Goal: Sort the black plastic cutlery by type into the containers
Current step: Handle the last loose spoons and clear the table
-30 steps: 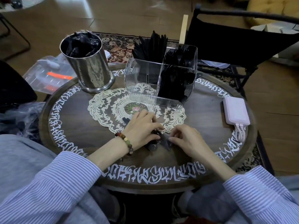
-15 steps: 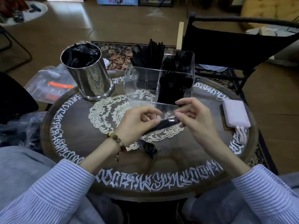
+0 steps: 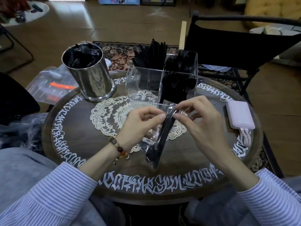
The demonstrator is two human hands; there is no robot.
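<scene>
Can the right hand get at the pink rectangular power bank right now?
Probably not yet: the right hand pinches the clear-wrapped black plastic cutlery, though the pink rectangular power bank lies uncovered beside it.

Materials: plastic, metal, wood, lace, cloth.
Glossy black plastic cutlery (image 3: 160, 137) in thin crinkled clear film; clear ribbed plastic container (image 3: 146, 82), shiny; polished metal canister (image 3: 94, 82), mirror finish; dark matt wood table (image 3: 78, 144) with painted white lettering; cream lace doily (image 3: 110, 116), openwork; smooth pink plastic power bank (image 3: 240, 116); striped cloth sleeves (image 3: 48, 196); beaded bracelet (image 3: 119, 150).
</scene>
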